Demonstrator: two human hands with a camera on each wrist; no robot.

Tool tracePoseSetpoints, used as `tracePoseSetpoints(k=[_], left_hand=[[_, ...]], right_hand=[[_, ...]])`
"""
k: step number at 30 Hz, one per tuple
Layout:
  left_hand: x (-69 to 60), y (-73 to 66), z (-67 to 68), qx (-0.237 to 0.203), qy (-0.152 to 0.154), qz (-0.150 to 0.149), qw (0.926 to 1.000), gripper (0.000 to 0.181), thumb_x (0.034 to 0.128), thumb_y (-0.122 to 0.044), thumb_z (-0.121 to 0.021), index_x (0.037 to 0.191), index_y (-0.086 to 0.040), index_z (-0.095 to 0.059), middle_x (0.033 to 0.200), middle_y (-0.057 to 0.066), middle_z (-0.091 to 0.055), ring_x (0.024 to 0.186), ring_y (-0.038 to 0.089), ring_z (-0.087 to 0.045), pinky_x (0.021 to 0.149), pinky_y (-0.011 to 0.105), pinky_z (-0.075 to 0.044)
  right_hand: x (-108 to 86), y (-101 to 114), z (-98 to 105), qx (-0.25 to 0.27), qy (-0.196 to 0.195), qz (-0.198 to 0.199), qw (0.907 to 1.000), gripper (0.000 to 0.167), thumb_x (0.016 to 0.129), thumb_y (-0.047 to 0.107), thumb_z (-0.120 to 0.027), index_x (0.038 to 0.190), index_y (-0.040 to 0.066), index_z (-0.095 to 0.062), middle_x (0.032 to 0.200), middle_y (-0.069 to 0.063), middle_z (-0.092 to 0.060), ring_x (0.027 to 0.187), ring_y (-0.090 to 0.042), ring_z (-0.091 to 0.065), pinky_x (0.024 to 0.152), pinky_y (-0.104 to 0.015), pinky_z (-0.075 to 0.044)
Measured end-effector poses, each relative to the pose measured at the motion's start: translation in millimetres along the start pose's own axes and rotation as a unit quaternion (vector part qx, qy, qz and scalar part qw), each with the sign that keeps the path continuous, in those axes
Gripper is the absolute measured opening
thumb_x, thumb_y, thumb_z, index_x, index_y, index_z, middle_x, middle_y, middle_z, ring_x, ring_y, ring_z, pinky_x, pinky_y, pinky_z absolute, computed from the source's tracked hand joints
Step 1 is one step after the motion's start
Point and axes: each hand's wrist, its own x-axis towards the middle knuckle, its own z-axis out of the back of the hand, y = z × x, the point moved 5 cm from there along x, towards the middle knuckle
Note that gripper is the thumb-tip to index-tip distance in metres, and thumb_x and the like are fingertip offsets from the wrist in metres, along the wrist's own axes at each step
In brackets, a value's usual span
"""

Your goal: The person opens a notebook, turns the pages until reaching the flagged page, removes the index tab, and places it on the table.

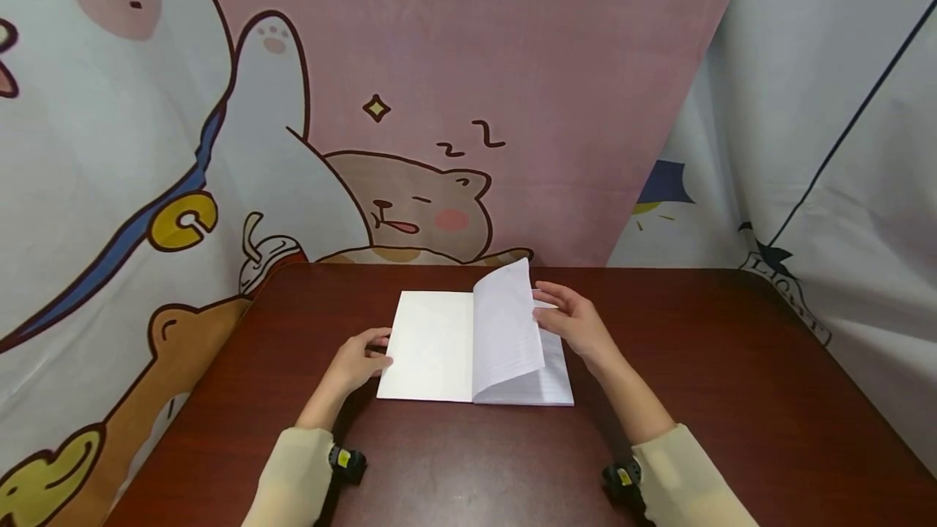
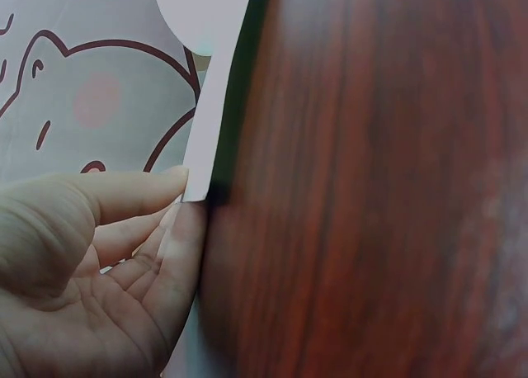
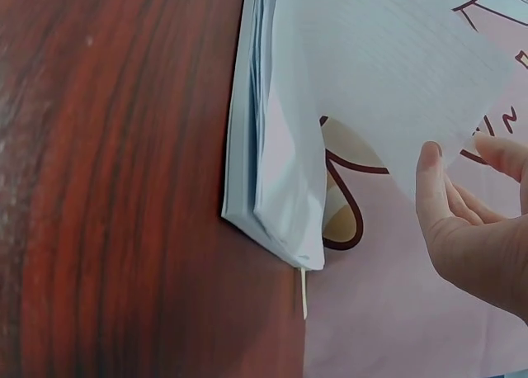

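Observation:
An open notebook lies on the table, its left side blank white and its right side lined. One lined page stands lifted and curves over towards the left. At the left edge, my left hand pinches the notebook's cover, thumb on top and fingers underneath. My right hand is at the raised page's right edge, its fingertips at the paper. In the right wrist view, the thumb and forefinger stand apart beside the page. Part of the right-hand stack is hidden behind the lifted page.
The dark red-brown wooden table extends around the notebook. A cartoon-printed cloth hangs behind it, with more white cloth at the right. A thin pale ribbon sticks out from the notebook's edge.

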Motion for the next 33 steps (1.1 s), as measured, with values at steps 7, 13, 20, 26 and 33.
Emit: tracePoseSetpoints(k=[7,13,20,26,33], left_hand=[[1.1,-0.5,0.7,-0.001,-0.001,-0.003,1.0000,0.049,0.0906,0.002,-0.066,0.138,0.000,-0.055,0.126,0.021,-0.061,0.100,0.025,-0.067,0.077,0.037,-0.061],[2.5,-0.5,1.3,-0.005,-0.004,0.002,1.0000,0.049,0.0906,0.001,-0.066,0.139,-0.001,-0.055,0.127,0.020,-0.061,0.101,0.025,-0.066,0.078,0.036,-0.061],[2.8,0.3,0.9,0.003,-0.003,0.002,1.0000,0.049,0.0909,0.000,-0.066,0.139,-0.002,-0.055,0.127,0.021,-0.061,0.100,0.026,-0.066,0.077,0.037,-0.061],[2.8,2.8,0.3,0.006,-0.004,0.005,1.0000,0.049,0.0910,-0.001,-0.067,0.139,-0.003,-0.055,0.128,0.019,-0.061,0.100,0.025,-0.066,0.078,0.037,-0.061],[1.0,3.6,-0.2,0.006,-0.007,0.007,0.9999,0.049,0.0909,-0.001,-0.067,0.139,-0.003,-0.056,0.127,0.019,-0.061,0.097,0.023,-0.067,0.077,0.037,-0.060]], right_hand=[[3.6,5,-6,0.001,0.012,-0.001,0.9999,0.056,0.096,0.003,-0.060,0.147,-0.008,-0.039,0.144,-0.033,-0.048,0.103,-0.005,-0.065,0.097,-0.035,-0.055],[4.9,8,-12,-0.003,0.014,0.001,0.9999,0.054,0.095,0.003,-0.061,0.145,-0.007,-0.043,0.144,-0.033,-0.049,0.098,-0.001,-0.064,0.092,-0.025,-0.056],[5.4,10,-19,-0.024,0.018,0.002,0.9995,0.055,0.095,0.007,-0.063,0.145,-0.004,-0.045,0.144,-0.030,-0.050,0.107,-0.019,-0.066,0.096,-0.037,-0.056],[6.4,13,-26,-0.020,0.030,0.003,0.9993,0.055,0.096,0.008,-0.062,0.146,-0.003,-0.043,0.146,-0.030,-0.048,0.114,-0.030,-0.064,0.097,-0.042,-0.056],[6.2,16,-36,0.001,0.038,0.005,0.9993,0.055,0.096,0.007,-0.061,0.147,-0.002,-0.042,0.146,-0.031,-0.047,0.117,-0.033,-0.063,0.098,-0.048,-0.055]])
